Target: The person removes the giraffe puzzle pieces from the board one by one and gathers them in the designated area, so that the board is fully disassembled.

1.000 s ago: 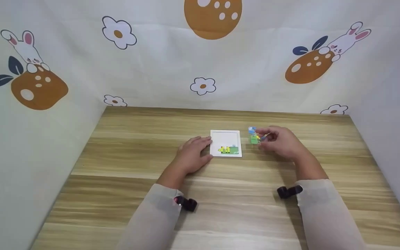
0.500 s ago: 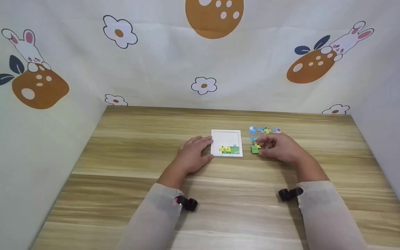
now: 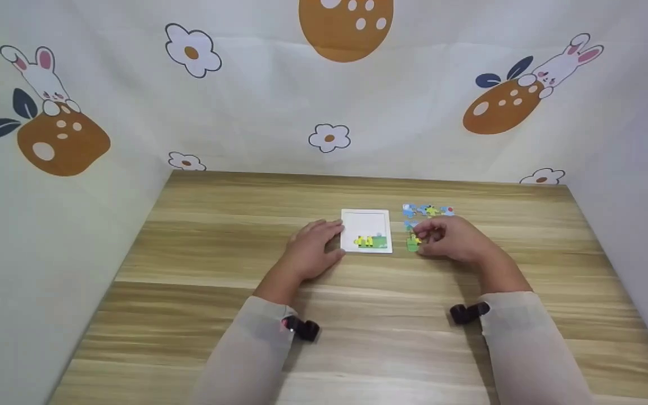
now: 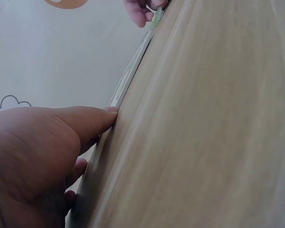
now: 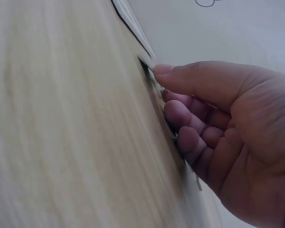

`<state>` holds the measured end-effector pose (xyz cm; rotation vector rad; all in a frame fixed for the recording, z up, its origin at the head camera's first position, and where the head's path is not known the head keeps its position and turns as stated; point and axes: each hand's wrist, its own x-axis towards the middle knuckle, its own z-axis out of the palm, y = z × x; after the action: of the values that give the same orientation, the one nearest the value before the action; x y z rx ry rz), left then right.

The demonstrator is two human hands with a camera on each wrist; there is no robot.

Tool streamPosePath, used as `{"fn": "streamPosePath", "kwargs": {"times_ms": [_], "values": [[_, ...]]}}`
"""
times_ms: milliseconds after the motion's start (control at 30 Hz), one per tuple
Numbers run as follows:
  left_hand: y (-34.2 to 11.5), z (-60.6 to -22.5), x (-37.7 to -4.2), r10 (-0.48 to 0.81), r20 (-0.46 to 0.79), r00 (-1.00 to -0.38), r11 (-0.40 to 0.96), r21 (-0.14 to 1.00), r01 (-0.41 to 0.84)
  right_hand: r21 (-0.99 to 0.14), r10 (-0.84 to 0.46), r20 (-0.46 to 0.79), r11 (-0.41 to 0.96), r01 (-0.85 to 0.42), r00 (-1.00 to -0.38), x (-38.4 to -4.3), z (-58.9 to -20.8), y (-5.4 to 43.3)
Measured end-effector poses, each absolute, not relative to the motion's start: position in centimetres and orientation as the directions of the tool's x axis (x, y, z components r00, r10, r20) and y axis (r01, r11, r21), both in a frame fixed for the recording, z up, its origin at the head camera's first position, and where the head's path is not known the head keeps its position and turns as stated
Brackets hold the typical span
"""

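Note:
A white puzzle tray [image 3: 362, 222] lies on the wooden table, with joined green and yellow puzzle pieces [image 3: 372, 242] in its lower right part. My left hand [image 3: 313, 253] rests at the tray's left edge, thumb near the bottom corner and fingers higher up. Just right of the tray, my right hand [image 3: 450, 239] pinches a green and yellow puzzle piece [image 3: 412, 245] between thumb and fingers, low over the table. In the right wrist view, the thumb [image 5: 173, 76] is at the piece's edge and the other fingers are curled in.
Beyond my right hand lie several loose blue and yellow puzzle pieces [image 3: 430, 210] in a row. Another blue-green piece [image 3: 409, 225] sits by my right fingertips. A printed cloth [image 3: 268, 112] hangs behind the table [image 3: 217, 236].
My right hand has come down nearer the front edge with the green and yellow puzzle piece, uncovering the back row of pieces. The left hand and tray have stayed put.

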<state>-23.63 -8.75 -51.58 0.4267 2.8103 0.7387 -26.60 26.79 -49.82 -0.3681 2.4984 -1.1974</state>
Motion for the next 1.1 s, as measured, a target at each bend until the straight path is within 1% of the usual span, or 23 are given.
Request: {"fn": "streamPosePath", "kwargs": {"times_ms": [267,533,767,933,1100], "values": [[-8.7,-51.4,-23.7,0.324,-0.136,-0.936,0.835,0.505,0.216,-0.770,-0.354,-0.149,0.628,-0.117,-0.923,-26.7,-48.9,25.5],[-8.8,-51.6,-23.9,0.329,-0.135,-0.935,0.837,0.501,0.222,-0.758,-0.396,-0.115,0.628,-0.177,-0.911,-26.0,-47.8,20.6],[-8.8,-51.6,-23.9,0.330,-0.134,-0.934,0.839,0.495,0.225,-0.780,-0.456,-0.112,0.591,-0.206,-0.883,-26.1,-47.5,16.9],[-8.8,-51.5,-23.9,0.337,-0.123,-0.933,0.830,0.506,0.233,-0.767,-0.465,-0.109,0.601,-0.223,-0.879,-26.2,-47.6,16.0],[-8.8,-51.6,-23.9,0.338,-0.122,-0.933,0.826,0.514,0.232,-0.733,-0.446,-0.106,0.639,-0.233,-0.889,-26.3,-48.3,16.2]]}}
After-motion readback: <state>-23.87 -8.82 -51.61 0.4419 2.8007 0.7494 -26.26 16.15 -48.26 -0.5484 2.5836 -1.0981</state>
